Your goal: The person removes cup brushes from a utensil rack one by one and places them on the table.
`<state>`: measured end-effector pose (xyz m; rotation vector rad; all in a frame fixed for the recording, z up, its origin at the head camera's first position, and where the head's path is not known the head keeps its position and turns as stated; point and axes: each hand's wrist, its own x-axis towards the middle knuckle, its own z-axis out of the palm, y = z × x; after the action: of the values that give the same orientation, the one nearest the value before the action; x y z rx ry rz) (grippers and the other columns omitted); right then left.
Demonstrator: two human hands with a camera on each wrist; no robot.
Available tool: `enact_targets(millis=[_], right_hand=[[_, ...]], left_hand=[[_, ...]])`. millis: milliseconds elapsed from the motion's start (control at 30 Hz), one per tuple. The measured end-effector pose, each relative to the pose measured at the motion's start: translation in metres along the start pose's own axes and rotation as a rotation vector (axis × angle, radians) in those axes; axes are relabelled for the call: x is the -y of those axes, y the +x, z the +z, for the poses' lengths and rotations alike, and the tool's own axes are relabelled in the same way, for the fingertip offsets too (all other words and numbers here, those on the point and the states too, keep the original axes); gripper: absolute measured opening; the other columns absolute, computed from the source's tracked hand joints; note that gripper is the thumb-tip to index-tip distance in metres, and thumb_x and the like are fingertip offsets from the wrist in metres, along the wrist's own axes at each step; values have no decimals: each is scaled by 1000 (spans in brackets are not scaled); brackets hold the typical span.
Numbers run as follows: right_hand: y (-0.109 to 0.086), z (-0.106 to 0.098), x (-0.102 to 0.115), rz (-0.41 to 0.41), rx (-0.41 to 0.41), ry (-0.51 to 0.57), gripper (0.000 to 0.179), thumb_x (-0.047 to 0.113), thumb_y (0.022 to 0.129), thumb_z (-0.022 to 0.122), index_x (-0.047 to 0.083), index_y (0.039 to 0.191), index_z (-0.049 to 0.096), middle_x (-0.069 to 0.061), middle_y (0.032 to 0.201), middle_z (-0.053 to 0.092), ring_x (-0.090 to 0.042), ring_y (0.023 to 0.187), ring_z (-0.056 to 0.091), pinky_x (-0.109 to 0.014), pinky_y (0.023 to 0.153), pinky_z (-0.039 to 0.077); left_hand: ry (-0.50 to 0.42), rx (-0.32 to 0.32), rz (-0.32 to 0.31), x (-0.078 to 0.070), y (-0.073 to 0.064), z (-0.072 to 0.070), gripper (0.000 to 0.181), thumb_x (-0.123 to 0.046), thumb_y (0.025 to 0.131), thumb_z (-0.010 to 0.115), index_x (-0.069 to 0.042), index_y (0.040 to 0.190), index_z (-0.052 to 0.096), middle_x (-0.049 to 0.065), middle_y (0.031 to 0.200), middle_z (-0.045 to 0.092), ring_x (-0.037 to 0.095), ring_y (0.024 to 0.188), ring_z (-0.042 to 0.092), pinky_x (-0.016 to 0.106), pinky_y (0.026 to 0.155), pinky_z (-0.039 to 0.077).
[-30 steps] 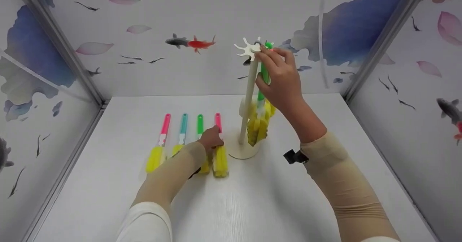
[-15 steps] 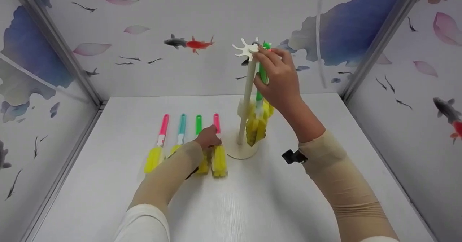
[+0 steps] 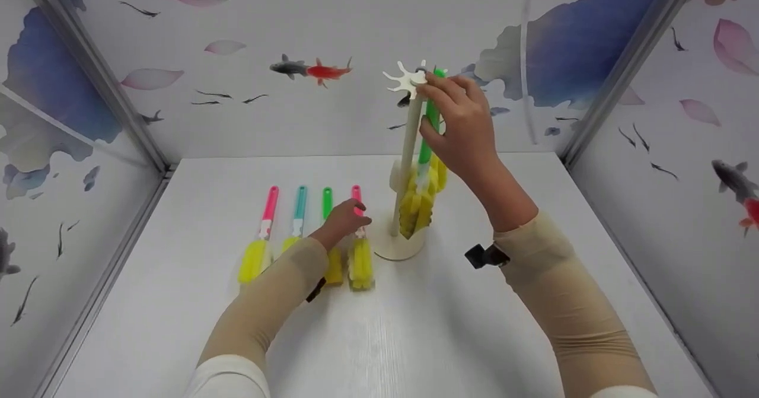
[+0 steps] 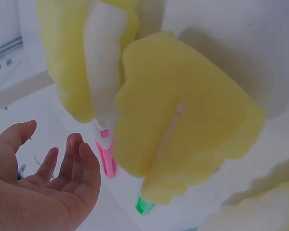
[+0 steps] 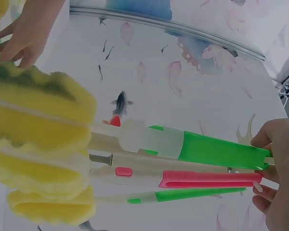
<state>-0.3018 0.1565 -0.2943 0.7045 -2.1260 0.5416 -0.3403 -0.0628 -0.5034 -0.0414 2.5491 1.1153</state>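
Left of the stand point(image 3: 408, 149), three brushes point(image 3: 300, 203) and a pink brush point(image 3: 360, 258) lie on the tabletop point(image 3: 379, 344); your left hand point(image 3: 344, 219) is over the pink one, fingers loose. Your right hand point(image 3: 465, 116) pinches the green brush point(image 3: 425, 152) at stand top. Wavy yellow sponge heads point(image 5: 38, 130). Right wrist view adds another pink handle point(image 5: 209, 180), second green handle point(image 5: 197, 194) by the stand.

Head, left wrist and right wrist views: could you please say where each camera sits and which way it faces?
Head: on the head, facing forward and down over the stand, lying brushes, left hand, right hand and both arms.
Left wrist: on that wrist, facing the lying brushes; the left hand shows at lower left.
Right wrist: on that wrist, facing the hanging brushes; both hands show.
Head and right wrist share both hands and the hanging brushes.
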Motion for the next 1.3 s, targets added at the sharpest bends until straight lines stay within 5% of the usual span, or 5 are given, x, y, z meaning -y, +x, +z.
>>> enact_targets(millis=[433, 633, 967, 1300], right_hand=[[1, -5, 3, 30, -2, 45, 37, 10, 89, 67, 8, 125, 66, -6, 137, 56, -29, 122, 47, -47, 105, 35], [-2, -11, -2, -15, -92, 84, 37, 9, 91, 62, 4, 128, 62, -11, 136, 56, -29, 125, 47, -42, 109, 33], [-24, -20, -5, 81, -192, 224, 45, 4, 91, 60, 1, 135, 54, -10, 136, 55, -22, 129, 45, -36, 114, 24], [-52, -16, -3, 192, -130, 299, 47, 6, 93, 59, 2, 138, 49, -10, 138, 50, -15, 128, 43, -37, 100, 43]], left_hand=[[-124, -116, 81, -8, -21, -13, 38, -26, 96, 62, -9, 129, 56, 9, 113, 62, 25, 99, 57, 36, 92, 50], [-143, -147, 119, -16, -35, -16, 35, -23, 97, 62, -10, 128, 57, 9, 111, 62, 23, 98, 59, 34, 91, 51], [-147, -191, 189, -31, -59, -15, 34, -25, 97, 60, -16, 129, 56, 4, 114, 59, 21, 99, 57, 31, 88, 52], [-230, -343, 341, -50, -78, -16, 31, -23, 96, 60, -16, 127, 59, 3, 121, 59, 17, 101, 55, 28, 88, 51]])
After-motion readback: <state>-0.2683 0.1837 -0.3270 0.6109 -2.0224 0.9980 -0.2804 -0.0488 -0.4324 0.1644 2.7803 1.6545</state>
